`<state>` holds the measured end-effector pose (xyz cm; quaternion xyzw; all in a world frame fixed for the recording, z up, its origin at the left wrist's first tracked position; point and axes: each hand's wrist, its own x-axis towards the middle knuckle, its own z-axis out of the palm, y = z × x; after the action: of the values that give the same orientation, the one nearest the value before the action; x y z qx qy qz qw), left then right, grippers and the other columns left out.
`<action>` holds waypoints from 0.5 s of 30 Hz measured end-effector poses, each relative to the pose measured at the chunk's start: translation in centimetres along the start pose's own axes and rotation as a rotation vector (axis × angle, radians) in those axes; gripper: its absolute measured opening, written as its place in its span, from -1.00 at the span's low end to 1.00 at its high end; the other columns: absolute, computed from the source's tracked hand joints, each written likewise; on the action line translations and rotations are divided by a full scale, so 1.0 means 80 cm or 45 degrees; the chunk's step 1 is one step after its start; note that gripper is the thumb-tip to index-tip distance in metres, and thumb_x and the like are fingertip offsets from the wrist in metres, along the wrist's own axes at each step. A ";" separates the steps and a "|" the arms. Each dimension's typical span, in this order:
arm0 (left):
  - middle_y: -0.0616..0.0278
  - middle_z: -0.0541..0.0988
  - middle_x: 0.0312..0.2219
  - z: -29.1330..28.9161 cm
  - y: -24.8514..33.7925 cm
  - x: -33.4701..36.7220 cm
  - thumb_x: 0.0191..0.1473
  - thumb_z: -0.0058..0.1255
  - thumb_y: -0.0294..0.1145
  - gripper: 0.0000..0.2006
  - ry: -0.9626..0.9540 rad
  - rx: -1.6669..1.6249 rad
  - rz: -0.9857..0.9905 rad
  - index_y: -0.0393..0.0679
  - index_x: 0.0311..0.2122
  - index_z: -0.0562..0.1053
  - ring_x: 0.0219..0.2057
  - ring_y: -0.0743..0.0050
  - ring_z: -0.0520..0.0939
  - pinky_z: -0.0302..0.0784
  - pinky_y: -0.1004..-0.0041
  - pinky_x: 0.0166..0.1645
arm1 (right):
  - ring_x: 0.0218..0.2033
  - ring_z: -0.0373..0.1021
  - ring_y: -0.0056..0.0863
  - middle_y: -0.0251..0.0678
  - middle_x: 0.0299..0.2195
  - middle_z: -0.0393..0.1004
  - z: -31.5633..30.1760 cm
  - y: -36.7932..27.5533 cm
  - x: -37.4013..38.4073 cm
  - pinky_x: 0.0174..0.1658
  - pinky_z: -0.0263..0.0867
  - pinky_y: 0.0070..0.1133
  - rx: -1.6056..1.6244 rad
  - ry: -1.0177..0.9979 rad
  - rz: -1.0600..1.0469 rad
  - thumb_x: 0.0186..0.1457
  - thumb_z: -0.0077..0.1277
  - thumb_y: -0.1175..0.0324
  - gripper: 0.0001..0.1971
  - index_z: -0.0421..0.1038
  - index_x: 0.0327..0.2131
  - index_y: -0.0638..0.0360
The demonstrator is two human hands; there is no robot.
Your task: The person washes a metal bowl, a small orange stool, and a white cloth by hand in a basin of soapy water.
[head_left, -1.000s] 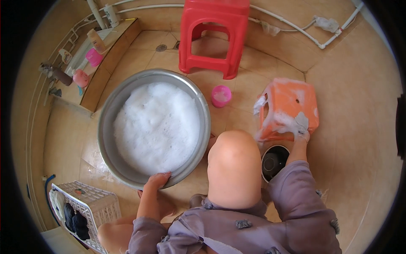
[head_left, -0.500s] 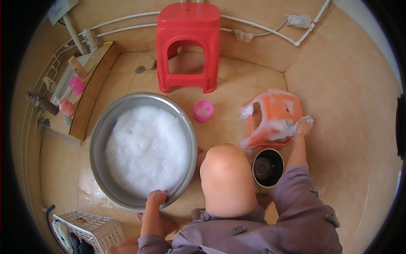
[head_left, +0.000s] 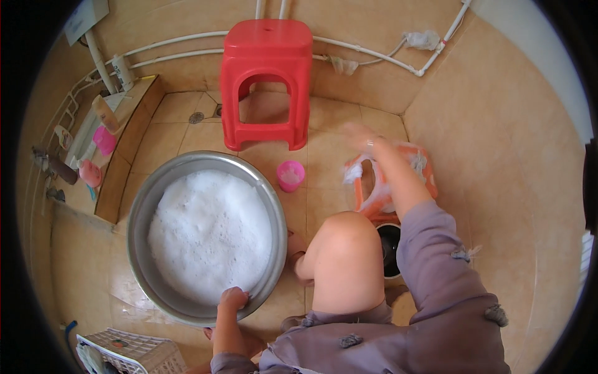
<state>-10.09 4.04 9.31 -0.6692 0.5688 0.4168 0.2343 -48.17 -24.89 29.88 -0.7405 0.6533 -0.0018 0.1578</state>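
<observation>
My left hand is closed on the near rim of a large grey metal basin, which is full of white foam. My right hand is in the air over the far left side of an orange plastic stool, its fingers smeared by motion. The stool lies on its side with foam on it, partly hidden by my right forearm. A greyish-white, foamy lump sits on the stool, apart from my hand; its kind is unclear. Between basin and stool stands a small pink cup with something whitish inside.
A red plastic stool stands upright by the back wall. A dark-inside metal pot is beside my knee, half hidden by my sleeve. Bottles and a pink container line the ledge at left. A white plastic basket is at lower left.
My right hand has left the orange stool's right side and swung to the far left over it. The greyish lump stays on the stool. My left hand keeps its place on the basin rim.
</observation>
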 end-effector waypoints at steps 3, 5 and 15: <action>-0.05 0.44 -0.28 0.005 0.011 0.021 -0.07 -0.19 -0.01 -0.54 0.024 0.085 0.127 -0.28 -0.33 0.43 -0.21 0.06 0.44 0.32 0.30 -0.11 | -0.28 0.32 -0.18 -0.07 -0.33 0.38 0.035 -0.111 0.055 -0.23 0.23 -0.39 -0.125 -0.227 -0.471 -0.13 -0.19 0.28 -0.71 0.37 -0.35 0.25; 0.02 0.46 -0.29 0.013 -0.003 0.027 -0.09 -0.15 -0.13 -0.66 0.133 0.003 -0.015 -0.19 -0.35 0.45 -0.23 0.11 0.46 0.34 0.32 -0.12 | -0.25 0.31 -0.21 -0.11 -0.30 0.38 0.044 -0.232 0.034 -0.20 0.22 -0.39 -0.461 -0.473 -0.543 -0.10 -0.24 0.29 -0.72 0.36 -0.31 0.18; 0.04 0.47 -0.52 0.004 -0.092 0.091 -0.08 -0.19 -0.15 -0.68 0.023 -1.123 -0.091 -0.22 -0.39 0.40 -0.46 0.29 0.46 0.38 0.26 -0.35 | -0.10 0.24 -0.31 -0.17 -0.18 0.34 0.387 -0.340 0.059 -0.04 0.13 -0.48 -0.140 -0.845 -0.650 -0.10 -0.13 0.20 -0.60 0.27 -0.14 0.07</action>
<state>-3.08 1.95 1.93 -0.7281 0.3149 0.6054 -0.0642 -14.70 -19.70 5.89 -0.8464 0.3616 0.2325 0.3143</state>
